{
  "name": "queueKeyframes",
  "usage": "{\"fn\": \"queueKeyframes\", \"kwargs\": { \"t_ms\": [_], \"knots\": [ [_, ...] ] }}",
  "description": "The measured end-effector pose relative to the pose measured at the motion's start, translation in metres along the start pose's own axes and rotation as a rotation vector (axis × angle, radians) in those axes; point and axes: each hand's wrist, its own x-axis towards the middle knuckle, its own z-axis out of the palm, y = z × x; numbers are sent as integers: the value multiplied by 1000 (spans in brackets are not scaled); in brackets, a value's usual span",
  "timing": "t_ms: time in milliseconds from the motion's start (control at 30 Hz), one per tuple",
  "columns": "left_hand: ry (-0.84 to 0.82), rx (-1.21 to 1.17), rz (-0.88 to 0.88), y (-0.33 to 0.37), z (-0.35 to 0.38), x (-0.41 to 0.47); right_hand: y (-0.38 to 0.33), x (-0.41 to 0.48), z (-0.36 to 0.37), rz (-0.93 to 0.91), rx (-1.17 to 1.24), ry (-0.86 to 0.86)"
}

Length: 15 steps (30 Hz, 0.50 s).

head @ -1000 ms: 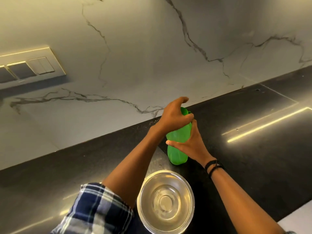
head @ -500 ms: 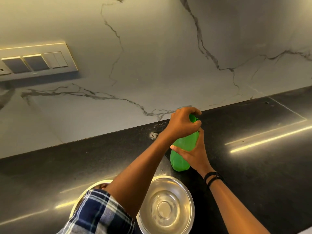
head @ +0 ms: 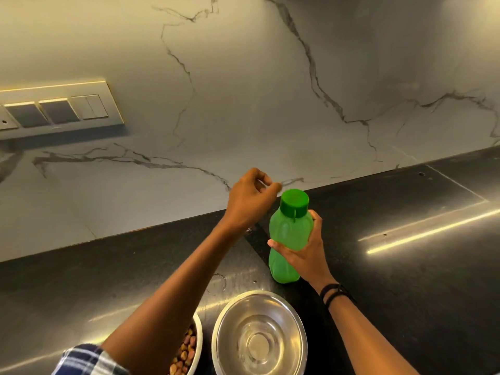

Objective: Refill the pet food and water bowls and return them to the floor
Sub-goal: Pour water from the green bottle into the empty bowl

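Note:
My right hand (head: 305, 255) grips the middle of a green plastic bottle (head: 288, 231) that stands on the black counter (head: 405, 280). Its green cap (head: 294, 202) is on. My left hand (head: 250, 198) hovers just left of the cap with fingers curled and holds nothing. In front of the bottle sits a steel bowl (head: 230, 315) with what looks like clear water in it. A second steel bowl (head: 198, 331) with brown kibble lies to its left, mostly hidden under my left arm.
A marble-patterned wall (head: 243, 104) rises behind the counter, with a switch panel (head: 54, 109) at the left. Bare black counter stretches to the right of the bottle and to the left of my arm.
My left hand has come off the bottle's cap and moved left, so the cap now shows. The view has tilted down, bringing the kibble bowl into sight.

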Motion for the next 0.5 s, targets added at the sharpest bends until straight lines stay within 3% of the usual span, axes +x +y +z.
{"fn": "queueKeyframes", "kwargs": {
  "t_ms": [67, 133, 200, 333, 467, 500],
  "knots": [
    [-301, -57, -30, 4, -2, 1, 0, 0, 1, 0, -1, 4],
    [-500, -63, -31, 9, 0, 0, 0, 0, 1, 7, 0, 10],
    [-499, -37, 26, 10, 2, -3, -1, -1, 0, 10, -6, 10],
    [-183, -4, 70, 13, 3, -3, 2, 0, 0, 18, -21, 11],
    [-552, 39, 10, 16, 0, 0, 3, 0, 1, 19, -25, -3],
    [-554, 70, 32, 15, -1, -1, 3, -1, 1, 14, -21, -2]
  ]
}}
